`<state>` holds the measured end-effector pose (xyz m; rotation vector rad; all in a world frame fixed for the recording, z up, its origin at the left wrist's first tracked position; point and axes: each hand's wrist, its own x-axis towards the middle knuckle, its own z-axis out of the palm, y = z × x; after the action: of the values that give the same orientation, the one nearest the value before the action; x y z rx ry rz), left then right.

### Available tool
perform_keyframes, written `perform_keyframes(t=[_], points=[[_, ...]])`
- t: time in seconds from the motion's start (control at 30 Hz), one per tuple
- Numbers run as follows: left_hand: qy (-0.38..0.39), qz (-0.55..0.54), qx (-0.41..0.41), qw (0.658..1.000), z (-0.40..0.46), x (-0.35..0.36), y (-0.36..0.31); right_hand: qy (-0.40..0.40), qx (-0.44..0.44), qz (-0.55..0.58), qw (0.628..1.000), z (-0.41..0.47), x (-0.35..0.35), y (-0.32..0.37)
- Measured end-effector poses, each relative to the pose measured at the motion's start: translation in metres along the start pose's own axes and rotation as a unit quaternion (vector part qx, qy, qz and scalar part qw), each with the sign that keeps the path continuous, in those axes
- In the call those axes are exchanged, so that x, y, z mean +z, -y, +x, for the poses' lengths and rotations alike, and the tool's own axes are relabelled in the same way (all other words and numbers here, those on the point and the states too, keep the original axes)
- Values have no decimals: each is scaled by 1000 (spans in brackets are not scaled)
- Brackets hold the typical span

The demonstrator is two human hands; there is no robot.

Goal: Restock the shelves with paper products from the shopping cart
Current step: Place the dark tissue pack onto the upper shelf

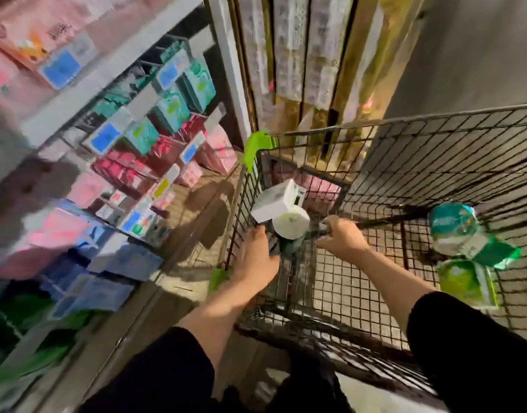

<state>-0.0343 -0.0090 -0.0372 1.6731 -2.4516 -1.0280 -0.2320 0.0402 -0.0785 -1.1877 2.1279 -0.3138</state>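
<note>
Inside the cart, both hands' grip clamps the paper roll between them.

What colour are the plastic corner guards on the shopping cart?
Bright lime green, on the corner guards of the shopping cart; the head view shows them.

Black sleeves on both arms (pushed up, forearms bare), left hand and right hand ungloved

left hand: reaching forward, fingers curled | right hand: reaching forward, fingers curled
</note>
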Motion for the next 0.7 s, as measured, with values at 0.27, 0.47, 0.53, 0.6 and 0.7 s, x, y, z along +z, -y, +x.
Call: perform_keyframes(t=[0.27, 0.47, 0.53, 0.6, 0.7], points=[[86, 105, -128, 982, 56, 53, 20, 47, -22, 92, 994, 64, 57, -4], [71, 140, -128, 979, 73, 70, 24, -7, -48, 130, 990, 79, 76, -10], [61, 142, -132, 979, 72, 72, 26, -18, -60, 131, 989, 82, 79, -10], [52, 128, -138, 981, 72, 73, 28, -27, -75, 142, 987, 83, 79, -10], [40, 67, -143, 987, 72, 68, 25, -30, -85, 175, 980, 75, 71, -12]])
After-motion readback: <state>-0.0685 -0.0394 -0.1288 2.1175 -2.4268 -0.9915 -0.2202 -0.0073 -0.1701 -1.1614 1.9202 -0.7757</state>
